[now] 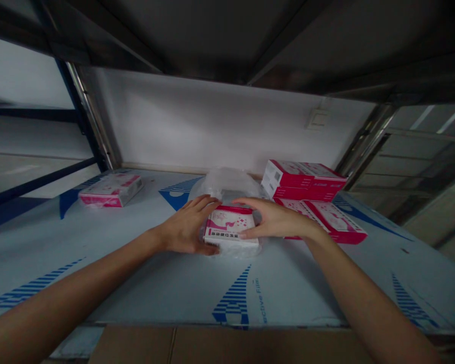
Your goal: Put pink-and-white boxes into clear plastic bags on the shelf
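Note:
A small pink and white box [229, 226] lies on the shelf in front of me, partly inside a clear plastic bag [227, 184] that bulges behind it. My left hand [185, 227] grips the box's left side. My right hand [275, 218] holds its right side, with fingers over the top edge. Both forearms reach in from the bottom of the view.
The shelf board [136, 273] is white film with blue print. A stack of pink boxes [303, 182] and flat ones [333, 217] sit at the right. One more pink box [111, 190] lies at the far left. Cardboard [227, 346] runs along the front edge. A shelf hangs overhead.

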The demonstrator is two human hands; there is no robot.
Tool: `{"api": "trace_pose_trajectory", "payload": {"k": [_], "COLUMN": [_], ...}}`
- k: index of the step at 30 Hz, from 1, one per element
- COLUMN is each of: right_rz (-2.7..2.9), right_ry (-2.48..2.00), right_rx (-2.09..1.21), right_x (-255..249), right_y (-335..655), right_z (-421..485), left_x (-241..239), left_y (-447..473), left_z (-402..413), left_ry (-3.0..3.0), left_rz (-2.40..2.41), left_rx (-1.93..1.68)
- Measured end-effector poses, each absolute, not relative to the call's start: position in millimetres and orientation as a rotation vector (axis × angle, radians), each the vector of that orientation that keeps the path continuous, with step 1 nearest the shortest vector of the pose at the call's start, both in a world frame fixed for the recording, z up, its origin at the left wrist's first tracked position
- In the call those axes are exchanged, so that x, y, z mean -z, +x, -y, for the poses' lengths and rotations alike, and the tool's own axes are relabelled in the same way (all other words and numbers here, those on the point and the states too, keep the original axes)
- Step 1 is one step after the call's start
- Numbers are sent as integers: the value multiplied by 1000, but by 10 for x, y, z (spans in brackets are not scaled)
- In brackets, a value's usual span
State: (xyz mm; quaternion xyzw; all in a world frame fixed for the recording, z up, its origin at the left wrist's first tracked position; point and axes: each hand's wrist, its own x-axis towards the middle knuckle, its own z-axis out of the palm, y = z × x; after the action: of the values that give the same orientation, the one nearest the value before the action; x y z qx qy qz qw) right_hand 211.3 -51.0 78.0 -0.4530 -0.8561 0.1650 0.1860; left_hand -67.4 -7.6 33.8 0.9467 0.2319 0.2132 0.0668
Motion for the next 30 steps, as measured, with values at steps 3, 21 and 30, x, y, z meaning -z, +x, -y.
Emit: {"api": "trace_pose_trajectory", "payload": {"k": [3,21,30], "right_rz": [2424,2253,2105], "right_ry": [-1194,-1407,-1545], "right_rx": [-582,-789,-825], "right_x": [-836,-840,-997], "right_y": [2135,2113,2086], "right_z": [565,484,572], "left_x": [-385,-413,-336], "left_y": [-642,-680,-681], "left_z": [123,130,130], "left_ry": [2841,2832,2904], "left_rz": [-616,-595,-589], "left_rx": [-722,-750,-894]}}
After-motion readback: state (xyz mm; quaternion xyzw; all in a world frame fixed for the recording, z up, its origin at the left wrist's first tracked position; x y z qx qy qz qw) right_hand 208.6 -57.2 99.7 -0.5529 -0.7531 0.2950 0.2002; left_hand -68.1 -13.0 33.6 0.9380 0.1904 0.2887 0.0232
